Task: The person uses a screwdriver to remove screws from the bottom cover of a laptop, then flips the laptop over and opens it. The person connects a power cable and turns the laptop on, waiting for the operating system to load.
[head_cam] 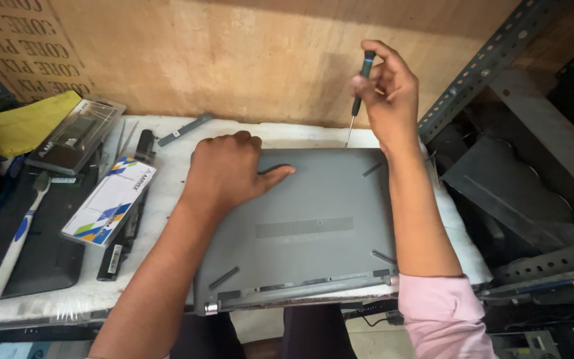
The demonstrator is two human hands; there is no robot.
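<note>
Grey laptop (300,226) lies upside down, base panel up, on the white padded table (167,143), directly under both hands. Left hand (224,169) pressed palm-down on the far-left part of the base, fingers curled, thumb out, gripping nothing. Right hand (386,90) pinches a slim black-handled precision screwdriver (359,93) upright, tip at the far edge of the base near the right corner.

Risks, as judged: the tip could slip off the screw head and scratch the panel if the driver tilts; a loosened screw could roll off the far edge; the laptop overhangs the near table edge and could shift if the left hand lets up.

Left of the left hand: flat white rectangular box (109,199) with blue, green and yellow diamond print, clear plastic blister pack (78,133), yellow cloth (24,123), white-and-blue toothbrush (14,242). Brown cardboard (247,53) with printed lettering stands beyond both hands.
</note>
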